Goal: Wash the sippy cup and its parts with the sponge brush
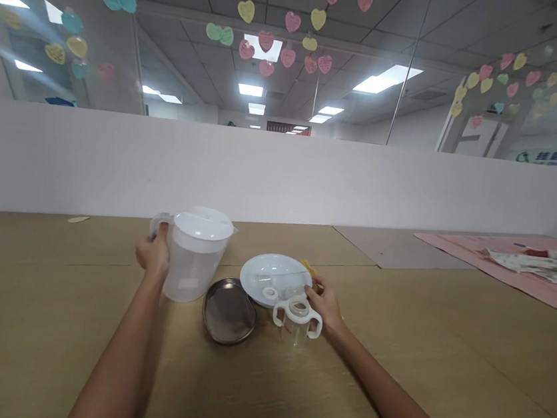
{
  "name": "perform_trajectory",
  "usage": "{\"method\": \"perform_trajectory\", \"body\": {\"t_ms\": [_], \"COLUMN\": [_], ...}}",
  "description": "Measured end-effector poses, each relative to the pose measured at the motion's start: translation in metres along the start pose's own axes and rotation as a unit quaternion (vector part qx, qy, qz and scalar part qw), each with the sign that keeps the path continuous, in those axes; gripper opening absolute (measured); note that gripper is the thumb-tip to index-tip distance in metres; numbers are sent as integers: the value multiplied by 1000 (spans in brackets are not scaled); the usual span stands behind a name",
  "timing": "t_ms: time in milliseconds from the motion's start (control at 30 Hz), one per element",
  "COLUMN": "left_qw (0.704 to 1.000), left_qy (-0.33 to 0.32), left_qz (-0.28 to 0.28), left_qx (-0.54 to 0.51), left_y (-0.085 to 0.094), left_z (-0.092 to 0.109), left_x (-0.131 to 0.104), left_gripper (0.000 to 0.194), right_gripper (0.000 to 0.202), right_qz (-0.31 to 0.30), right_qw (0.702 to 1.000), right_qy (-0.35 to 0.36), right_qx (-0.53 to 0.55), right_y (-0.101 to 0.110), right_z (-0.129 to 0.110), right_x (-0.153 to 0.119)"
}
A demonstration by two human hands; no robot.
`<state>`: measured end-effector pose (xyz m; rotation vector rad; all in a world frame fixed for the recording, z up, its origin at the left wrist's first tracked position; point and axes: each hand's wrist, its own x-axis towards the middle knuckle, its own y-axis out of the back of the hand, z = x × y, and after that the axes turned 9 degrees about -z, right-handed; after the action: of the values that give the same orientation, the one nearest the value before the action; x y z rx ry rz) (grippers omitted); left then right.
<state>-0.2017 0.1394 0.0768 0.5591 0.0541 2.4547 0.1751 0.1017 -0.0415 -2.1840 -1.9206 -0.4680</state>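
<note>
Can't tell from here if right hand (327, 303) grips the glossy white plate (265, 265) mid-frame, contact's too small; left hand (154, 253) wraps translucent plastic jug (192, 266) handle (155, 220), left of centre.

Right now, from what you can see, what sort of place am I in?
Probably an office or training room: there's a glass partition dotted with heart-shaped notes, rectangular ceiling lights, and a broad work table in front of you.
</note>
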Motion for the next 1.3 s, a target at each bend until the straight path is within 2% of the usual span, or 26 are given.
{"method": "perform_trajectory", "body": {"t_ms": [67,133,233,367,600,900,1067,1300], "left_qw": [999,993,982,967,933,915,904,901], "left_qy": [-24,-85,-161,-212,-287,-318,-329,-335], "left_qz": [12,25,32,-10,-45,-51,-52,-53], "left_qx": [43,72,98,137,214,242,266,272], "left_y": [0,3,8,13,8,3,3,5], "left_z": [19,38,62,81,84,80,82,84], "left_x": [-9,-19,-33,-49,-60,-62,-65,-66], "left_gripper": [42,37,32,31,33,34,32,33], "right_gripper": [41,43,44,38,32,28,31,32], "right_qz": [8,16,14,18,32,13,-12,-15], "right_qw": [997,992,990,993,995,993,996,998], "right_qy": [-68,-104,-110,-83,-77,-107,-88,-65], "right_qx": [43,67,86,77,62,42,7,-3], "right_y": [-1,-1,2,6,6,8,8,10], "right_z": [-5,-10,-14,-13,-18,-22,-20,-12], "right_x": [1,0,-3,-6,-7,-11,-12,-12]}}
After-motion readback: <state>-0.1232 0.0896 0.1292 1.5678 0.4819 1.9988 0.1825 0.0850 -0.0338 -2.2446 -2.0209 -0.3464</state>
